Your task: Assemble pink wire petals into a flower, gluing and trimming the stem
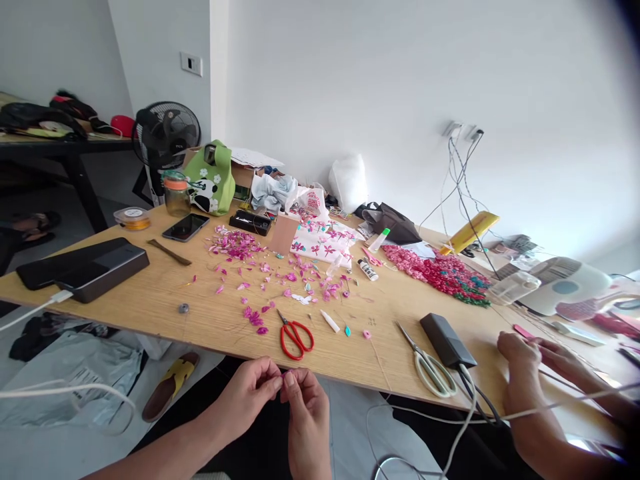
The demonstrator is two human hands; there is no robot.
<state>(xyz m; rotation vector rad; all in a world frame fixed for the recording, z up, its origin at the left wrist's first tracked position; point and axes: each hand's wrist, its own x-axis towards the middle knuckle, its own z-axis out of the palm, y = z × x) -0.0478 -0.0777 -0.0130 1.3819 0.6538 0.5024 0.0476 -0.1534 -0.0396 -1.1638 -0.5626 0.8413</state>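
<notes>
Purple scrap [284, 374], too hidden to identify, was pinched.
Left hand [254, 388] and right hand [306, 407] closed on it, likely for steadiness.

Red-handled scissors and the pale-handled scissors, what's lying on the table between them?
The head view shows a white pointed tube, a teal leaf-shaped piece and a small pink spool between them.

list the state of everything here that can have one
left hand, fingers pinched
right hand, fingers pinched
red scissors, blades look nearly shut
pale-handled scissors, blades look shut
pink bits, scattered
jar, orange lid on
phone by jar, screen dark
green-capped tube, cap on
wall sockets, cords plugged in
</notes>
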